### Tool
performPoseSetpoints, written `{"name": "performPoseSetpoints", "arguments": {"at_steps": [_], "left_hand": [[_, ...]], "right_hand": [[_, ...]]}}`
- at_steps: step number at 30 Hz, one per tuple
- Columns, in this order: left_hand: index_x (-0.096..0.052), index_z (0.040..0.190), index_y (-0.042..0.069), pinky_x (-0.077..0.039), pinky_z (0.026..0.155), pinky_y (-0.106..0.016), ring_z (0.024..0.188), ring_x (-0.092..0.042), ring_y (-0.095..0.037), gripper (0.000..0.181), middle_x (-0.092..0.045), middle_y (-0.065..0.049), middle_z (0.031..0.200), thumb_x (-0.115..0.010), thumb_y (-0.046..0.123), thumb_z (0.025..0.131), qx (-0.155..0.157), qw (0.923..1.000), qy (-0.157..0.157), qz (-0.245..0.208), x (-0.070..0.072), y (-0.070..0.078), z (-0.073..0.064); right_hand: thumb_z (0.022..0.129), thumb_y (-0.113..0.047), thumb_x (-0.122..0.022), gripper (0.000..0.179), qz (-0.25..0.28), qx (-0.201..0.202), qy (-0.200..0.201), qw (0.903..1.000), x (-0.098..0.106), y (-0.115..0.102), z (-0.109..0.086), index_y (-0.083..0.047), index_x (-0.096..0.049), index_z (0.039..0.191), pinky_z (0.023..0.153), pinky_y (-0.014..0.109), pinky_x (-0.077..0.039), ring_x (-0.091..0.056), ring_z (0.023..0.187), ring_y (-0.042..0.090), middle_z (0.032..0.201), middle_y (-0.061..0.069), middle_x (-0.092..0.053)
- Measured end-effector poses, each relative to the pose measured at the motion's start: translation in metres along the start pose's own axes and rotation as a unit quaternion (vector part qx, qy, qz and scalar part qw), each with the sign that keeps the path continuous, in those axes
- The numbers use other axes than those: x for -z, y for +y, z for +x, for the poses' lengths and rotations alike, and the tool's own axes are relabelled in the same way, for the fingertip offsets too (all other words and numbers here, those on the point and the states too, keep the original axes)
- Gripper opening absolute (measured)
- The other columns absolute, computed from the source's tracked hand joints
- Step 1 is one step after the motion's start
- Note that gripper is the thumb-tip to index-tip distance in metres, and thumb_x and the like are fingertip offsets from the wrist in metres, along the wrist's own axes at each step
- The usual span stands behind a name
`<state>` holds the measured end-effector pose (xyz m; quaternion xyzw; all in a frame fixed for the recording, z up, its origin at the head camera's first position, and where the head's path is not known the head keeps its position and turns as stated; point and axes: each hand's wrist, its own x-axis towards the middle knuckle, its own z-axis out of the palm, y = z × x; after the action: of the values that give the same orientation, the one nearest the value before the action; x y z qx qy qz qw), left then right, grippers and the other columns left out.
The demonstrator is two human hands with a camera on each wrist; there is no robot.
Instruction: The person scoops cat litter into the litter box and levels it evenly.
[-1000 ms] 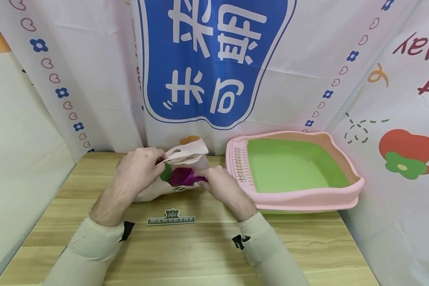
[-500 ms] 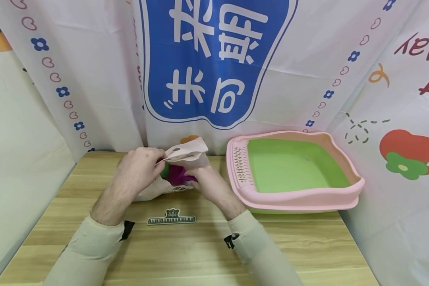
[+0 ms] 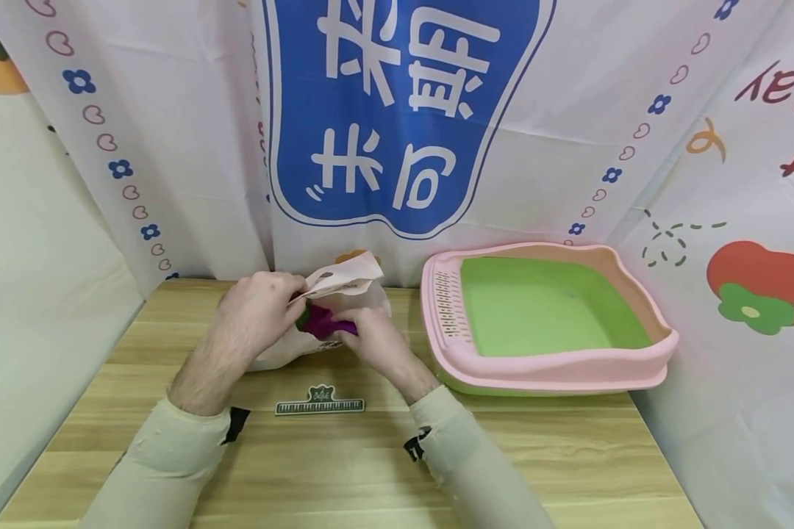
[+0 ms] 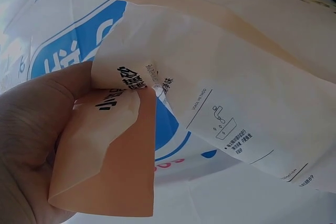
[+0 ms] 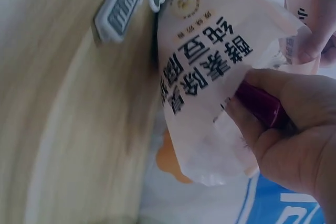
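Note:
A pale cat litter bag lies at the back of the table, its mouth held apart. My left hand grips the folded edge of that mouth, also visible in the left wrist view beside the bag. Thumb and fingers of my right hand hold the handle of a purple scoop. The scoop's head reaches into the bag mouth, partly hidden. Some green contents show beside the scoop. In the right wrist view the purple handle sits between thumb and fingers, against the printed bag.
To the right stands a litter box with a pink rim and green inside. A keyboard-patterned bag clip lies on the wooden table in front of the bag. Printed cloth hangs behind the table.
My right hand and the scoop have moved left, deeper into the bag mouth, so less of the scoop's head shows. My left hand stays at the bag's edge.

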<state>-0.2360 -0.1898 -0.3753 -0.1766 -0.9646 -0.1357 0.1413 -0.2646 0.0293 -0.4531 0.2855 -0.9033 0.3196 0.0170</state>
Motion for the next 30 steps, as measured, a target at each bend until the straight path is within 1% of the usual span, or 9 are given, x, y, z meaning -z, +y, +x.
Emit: {"name": "performPoseSetpoints", "arguments": {"at_steps": [4, 7, 9, 11, 14, 16, 18, 23, 30], "left_hand": [[-0.087, 0.115, 0.007, -0.068, 0.074, -0.058, 0.084, -0.082, -0.034, 0.012, -0.089, -0.015, 0.106, -0.079, 0.009, 0.106, 0.002, 1.0, -0.005, -0.001, 0.0, 0.0, 0.001], [-0.087, 0.116, 0.007, -0.068, 0.074, -0.058, 0.084, -0.082, -0.034, 0.013, -0.089, -0.015, 0.107, -0.079, 0.009, 0.106, 0.003, 1.0, -0.006, -0.003, 0.0, 0.0, 0.001], [-0.087, 0.116, 0.007, -0.068, 0.074, -0.058, 0.085, -0.083, -0.034, 0.013, -0.089, -0.015, 0.107, -0.078, 0.009, 0.106, 0.003, 1.0, -0.005, -0.004, -0.001, 0.0, 0.001], [-0.087, 0.115, 0.007, -0.068, 0.075, -0.059, 0.086, -0.083, -0.036, 0.013, -0.089, -0.014, 0.106, -0.078, 0.009, 0.106, 0.001, 1.0, -0.002, -0.004, -0.001, 0.0, 0.001], [-0.087, 0.114, 0.008, -0.069, 0.076, -0.06, 0.086, -0.084, -0.037, 0.012, -0.089, -0.014, 0.105, -0.078, 0.008, 0.106, -0.001, 1.0, 0.004, -0.003, -0.001, 0.0, 0.001], [-0.087, 0.114, 0.007, -0.069, 0.076, -0.06, 0.087, -0.084, -0.036, 0.012, -0.089, -0.014, 0.106, -0.078, 0.008, 0.106, -0.003, 1.0, 0.006, -0.004, -0.001, -0.001, 0.0], [-0.087, 0.115, 0.007, -0.069, 0.075, -0.059, 0.085, -0.084, -0.035, 0.013, -0.089, -0.014, 0.106, -0.078, 0.008, 0.106, -0.001, 0.9999, 0.008, -0.007, -0.001, -0.001, 0.001], [-0.088, 0.117, 0.008, -0.068, 0.074, -0.058, 0.083, -0.082, -0.033, 0.014, -0.089, -0.015, 0.107, -0.078, 0.009, 0.107, 0.009, 0.9998, 0.01, -0.015, -0.001, -0.002, 0.001], [-0.088, 0.115, 0.009, -0.067, 0.072, -0.057, 0.078, -0.079, -0.029, 0.013, -0.088, -0.013, 0.101, -0.078, 0.009, 0.107, 0.017, 0.9996, 0.011, -0.021, 0.0, -0.005, 0.0]], "right_hand": [[0.109, -0.012, -0.083, 0.016, 0.067, -0.055, 0.004, 0.9962, -0.006, 0.001, 0.001, -0.006, -0.09, 0.123, 0.08, 0.022, -0.056, -0.07, 0.089, 0.01, 0.113, 0.008, -0.09], [0.109, -0.015, -0.084, 0.015, 0.075, -0.067, 0.005, 0.9949, -0.009, 0.003, 0.004, -0.006, -0.09, 0.119, 0.073, 0.022, -0.052, -0.064, 0.08, 0.008, 0.103, 0.007, -0.088], [0.108, -0.019, -0.087, 0.017, 0.049, -0.057, 0.005, 0.9971, -0.011, 0.005, 0.005, -0.007, -0.089, 0.12, 0.072, 0.022, -0.054, -0.065, 0.08, 0.007, 0.103, 0.005, -0.087], [0.106, -0.024, -0.09, 0.019, 0.004, -0.018, 0.015, 0.9997, -0.021, 0.017, 0.009, -0.011, -0.089, 0.12, 0.077, 0.023, -0.058, -0.07, 0.086, 0.006, 0.105, -0.001, -0.088], [0.103, -0.023, -0.093, 0.02, -0.049, 0.03, 0.03, 0.9979, -0.026, 0.02, 0.01, -0.013, -0.089, 0.12, 0.084, 0.025, -0.064, -0.077, 0.093, 0.008, 0.109, -0.002, -0.09], [0.102, -0.018, -0.093, 0.018, -0.066, 0.052, 0.041, 0.9957, -0.03, 0.022, 0.011, -0.013, -0.09, 0.119, 0.087, 0.028, -0.066, -0.081, 0.096, 0.013, 0.11, 0.0, -0.091], [0.103, -0.01, -0.091, 0.019, -0.061, 0.049, 0.041, 0.9961, -0.024, 0.011, 0.007, -0.009, -0.09, 0.121, 0.089, 0.032, -0.069, -0.085, 0.1, 0.017, 0.114, 0.004, -0.092], [0.106, -0.001, -0.083, 0.021, -0.04, 0.049, 0.053, 0.9966, -0.027, 0.013, 0.007, -0.007, -0.089, 0.125, 0.096, 0.037, -0.07, -0.086, 0.109, 0.024, 0.122, 0.007, -0.091], [0.104, 0.002, -0.081, 0.018, 0.019, 0.043, 0.066, 0.9967, -0.028, 0.024, 0.007, -0.005, -0.088, 0.119, 0.085, 0.026, -0.062, -0.075, 0.092, 0.017, 0.115, 0.008, -0.09]]}}
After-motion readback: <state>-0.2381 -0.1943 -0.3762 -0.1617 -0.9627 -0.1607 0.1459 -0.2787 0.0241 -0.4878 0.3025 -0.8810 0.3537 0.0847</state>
